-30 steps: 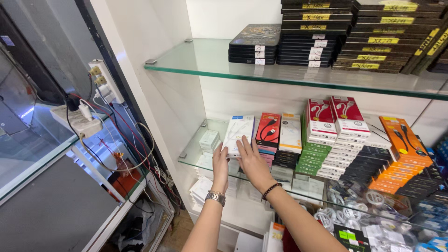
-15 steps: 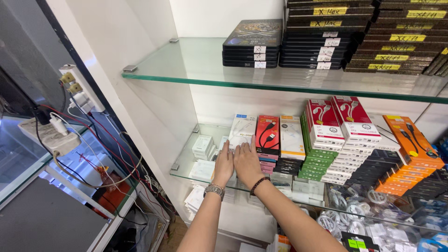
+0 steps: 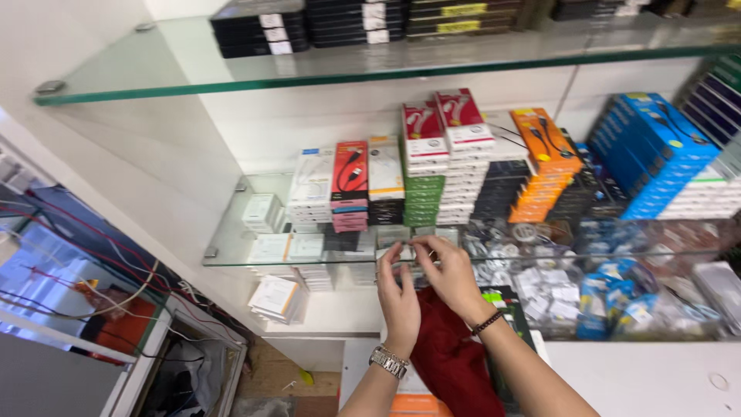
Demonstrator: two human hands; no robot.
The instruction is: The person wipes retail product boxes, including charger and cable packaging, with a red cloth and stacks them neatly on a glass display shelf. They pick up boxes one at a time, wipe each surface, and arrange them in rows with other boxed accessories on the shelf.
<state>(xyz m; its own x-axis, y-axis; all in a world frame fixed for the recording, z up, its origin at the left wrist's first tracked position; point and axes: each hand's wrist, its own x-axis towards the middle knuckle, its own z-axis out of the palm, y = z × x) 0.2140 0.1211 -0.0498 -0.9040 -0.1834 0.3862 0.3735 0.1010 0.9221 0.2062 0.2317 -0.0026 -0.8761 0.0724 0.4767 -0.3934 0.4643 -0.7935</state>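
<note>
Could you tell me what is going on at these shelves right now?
A person's left hand and right hand meet at the front edge of the lower glass shelf, pinching a small clear packet between the fingertips. Stacks of boxed cables stand on that shelf behind the hands.

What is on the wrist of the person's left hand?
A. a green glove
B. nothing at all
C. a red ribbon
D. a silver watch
D: a silver metal watch sits on the wrist below the left hand, while the right hand has a thin dark band instead.
</note>
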